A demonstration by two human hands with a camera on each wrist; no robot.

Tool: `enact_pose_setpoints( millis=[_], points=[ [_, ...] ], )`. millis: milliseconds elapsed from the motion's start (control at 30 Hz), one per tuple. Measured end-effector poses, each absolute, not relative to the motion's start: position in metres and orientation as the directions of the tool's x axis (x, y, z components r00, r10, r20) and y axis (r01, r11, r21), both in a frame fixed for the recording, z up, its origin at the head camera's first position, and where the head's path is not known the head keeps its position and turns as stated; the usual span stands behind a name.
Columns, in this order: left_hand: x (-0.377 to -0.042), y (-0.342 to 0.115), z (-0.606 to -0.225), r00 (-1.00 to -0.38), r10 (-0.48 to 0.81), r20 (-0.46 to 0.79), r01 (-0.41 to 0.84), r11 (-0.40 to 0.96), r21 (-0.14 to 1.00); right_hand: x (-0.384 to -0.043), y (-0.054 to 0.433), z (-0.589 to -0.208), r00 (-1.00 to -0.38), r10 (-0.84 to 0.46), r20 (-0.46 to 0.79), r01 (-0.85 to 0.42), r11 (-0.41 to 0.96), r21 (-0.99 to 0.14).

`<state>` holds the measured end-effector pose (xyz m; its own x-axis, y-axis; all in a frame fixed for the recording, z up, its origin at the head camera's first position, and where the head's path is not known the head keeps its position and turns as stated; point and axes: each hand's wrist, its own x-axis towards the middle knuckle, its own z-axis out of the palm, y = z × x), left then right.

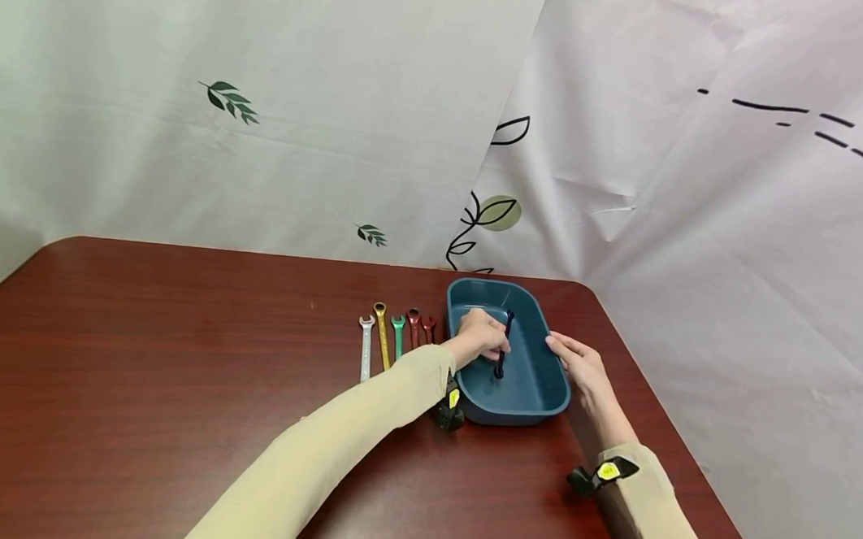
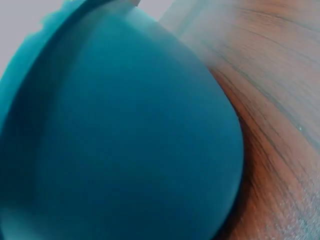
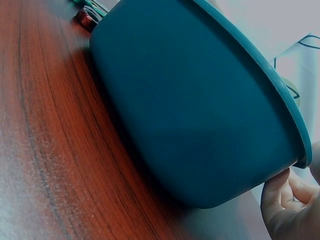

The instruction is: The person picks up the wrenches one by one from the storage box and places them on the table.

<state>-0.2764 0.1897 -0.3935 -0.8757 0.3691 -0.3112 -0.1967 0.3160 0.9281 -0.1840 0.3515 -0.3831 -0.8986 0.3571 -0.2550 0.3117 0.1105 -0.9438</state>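
Observation:
A blue plastic basin point(image 1: 520, 396) stands on the table at its far right. My left hand point(image 1: 481, 336) reaches over the near-left rim into it and grips a dark wrench point(image 1: 499, 367) around the middle, its two ends showing past the fingers. At the right side, my right hand point(image 1: 588, 377) pinches the basin's rim; in the right wrist view its fingers point(image 3: 276, 192) lie just under that rim. The left wrist view is filled by the basin's outer wall point(image 2: 145, 125), which hides the left hand there.
Left of the basin lies a row of wrenches: silver point(image 1: 365, 349), yellow point(image 1: 381, 332), green point(image 1: 398, 333) and two red ones point(image 1: 414, 321), partly covered by the left sleeve point(image 1: 365, 412). Reddish-brown tabletop point(image 1: 141, 368) extends leftward. White patterned curtains point(image 1: 299, 132) hang behind the table.

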Motion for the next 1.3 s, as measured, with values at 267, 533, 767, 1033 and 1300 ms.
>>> enact_pose_setpoints(
  millis=[267,533,767,1033,1300],
  points=[
    [-0.274,0.186,-0.392,-0.900,0.351,-0.257,-0.192,0.209,0.959,-0.185,0.349,-0.384,-0.896,0.368,-0.248,0.302,0.095,-0.949],
    [-0.269,0.184,-0.392,-0.914,0.360,-0.188,-0.149,0.136,0.980,-0.185,0.350,-0.386,-0.891,0.382,-0.245,0.303,0.100,-0.948],
    [-0.268,0.185,-0.393,-0.924,0.355,-0.144,-0.132,0.059,0.990,-0.185,0.351,-0.387,-0.889,0.384,-0.250,0.314,0.113,-0.943],
    [-0.264,0.185,-0.390,-0.921,0.375,-0.103,-0.117,-0.016,0.993,-0.187,0.351,-0.386,-0.886,0.384,-0.259,0.315,0.092,-0.945],
    [-0.260,0.181,-0.386,-0.918,0.393,-0.047,-0.049,0.003,0.999,-0.187,0.350,-0.385,-0.890,0.381,-0.250,0.296,0.066,-0.953]
  ],
)
